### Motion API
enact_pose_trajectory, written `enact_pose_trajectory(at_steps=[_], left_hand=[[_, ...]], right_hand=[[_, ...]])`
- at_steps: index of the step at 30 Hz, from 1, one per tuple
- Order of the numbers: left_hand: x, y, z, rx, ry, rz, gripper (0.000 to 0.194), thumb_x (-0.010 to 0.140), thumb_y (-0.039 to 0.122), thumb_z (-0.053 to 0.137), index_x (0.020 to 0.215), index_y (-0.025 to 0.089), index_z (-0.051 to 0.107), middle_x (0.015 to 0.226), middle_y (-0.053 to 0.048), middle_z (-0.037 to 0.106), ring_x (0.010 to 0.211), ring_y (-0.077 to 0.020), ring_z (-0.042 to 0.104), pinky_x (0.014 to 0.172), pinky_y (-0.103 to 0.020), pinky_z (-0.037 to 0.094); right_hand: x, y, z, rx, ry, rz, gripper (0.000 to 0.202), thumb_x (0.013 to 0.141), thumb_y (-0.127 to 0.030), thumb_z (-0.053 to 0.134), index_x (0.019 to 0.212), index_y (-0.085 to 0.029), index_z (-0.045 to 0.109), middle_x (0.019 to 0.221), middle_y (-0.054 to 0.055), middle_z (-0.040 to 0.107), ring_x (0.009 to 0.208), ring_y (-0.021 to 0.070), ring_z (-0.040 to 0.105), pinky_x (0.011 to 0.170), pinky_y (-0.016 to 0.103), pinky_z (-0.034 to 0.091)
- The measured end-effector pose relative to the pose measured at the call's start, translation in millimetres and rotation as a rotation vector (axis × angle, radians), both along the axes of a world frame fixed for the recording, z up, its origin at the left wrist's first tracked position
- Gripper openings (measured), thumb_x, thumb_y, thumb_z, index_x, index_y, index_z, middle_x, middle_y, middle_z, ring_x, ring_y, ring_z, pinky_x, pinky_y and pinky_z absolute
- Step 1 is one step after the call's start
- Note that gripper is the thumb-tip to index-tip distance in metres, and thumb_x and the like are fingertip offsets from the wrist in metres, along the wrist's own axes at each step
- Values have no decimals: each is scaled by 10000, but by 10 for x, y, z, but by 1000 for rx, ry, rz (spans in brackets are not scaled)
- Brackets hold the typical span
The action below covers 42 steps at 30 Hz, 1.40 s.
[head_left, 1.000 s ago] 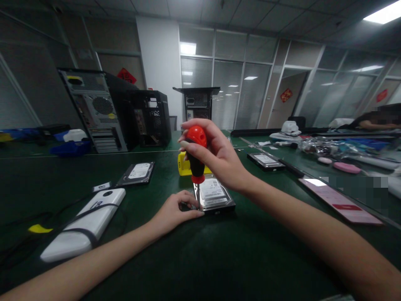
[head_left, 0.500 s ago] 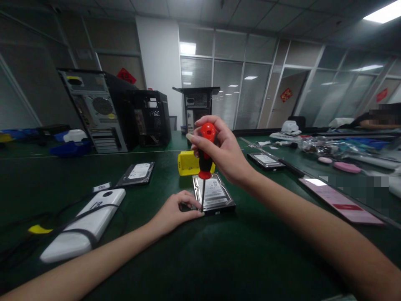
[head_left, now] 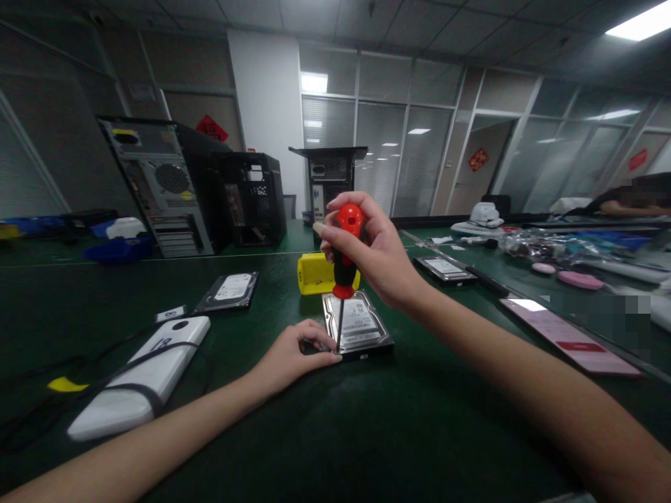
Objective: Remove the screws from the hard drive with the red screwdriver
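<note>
A silver hard drive [head_left: 364, 325] with a white label lies flat on the green table in front of me. My right hand [head_left: 388, 262] is closed around the red and black handle of a screwdriver [head_left: 344, 276]. The screwdriver stands nearly upright, its tip at the drive's near left corner. At that same corner, the thumb and fingers of my left hand [head_left: 293, 353] close in beside the tip and grip the drive's edge. Any screw under the tip is hidden. Just behind the drive is a yellow bin [head_left: 309, 279] with small bits inside.
Other hard drives lie at left [head_left: 231, 290] and right [head_left: 445, 269]. A white power strip [head_left: 152, 370] with black cable is left of my arm. Computer cases [head_left: 172, 181] stand behind. A pink phone-like slab [head_left: 571, 339] lies right, and a person's arm [head_left: 634, 202] shows beyond.
Almost nothing differs. The screwdriver handle and my right hand have shifted very slightly to the right; my left hand and the hard drive keep their places.
</note>
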State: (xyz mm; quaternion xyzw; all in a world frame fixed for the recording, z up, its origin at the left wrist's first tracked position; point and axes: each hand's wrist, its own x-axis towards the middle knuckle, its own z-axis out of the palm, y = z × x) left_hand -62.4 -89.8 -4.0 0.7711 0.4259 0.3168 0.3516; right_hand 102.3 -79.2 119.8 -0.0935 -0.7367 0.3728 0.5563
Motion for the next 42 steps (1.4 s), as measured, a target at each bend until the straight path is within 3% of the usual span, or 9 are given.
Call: enact_pose_trajectory(at_steps=[8,29,42], left_hand=[[15,4,-4,13,5,6,171,697,327,713,766,174,681,896,-18,599,840,-176,559,755,-290,427],[20,-22,26,3,36,20,228,703,393,699,804,189,695,900,-17,600,827,-186,562,735,-292,434],[25,-7,28,8,29,12,208,708,366,699,789,174,685,883,-21,598,841,-188,565,760,-300,432]], right_hand=[[-34,23,-42,-5,23,22,241,777,-201,607,957,-215,447,804,-31,498,691,87,511,640,237,467],[-22,-56,-10,-18,-12,21,246,778,-203,605,957,-233,439,814,-20,498,700,105,508,671,265,478],[-5,-61,-13,55,-19,23,228,799,-233,594,979,-228,453,862,-9,499,723,102,505,658,249,477]])
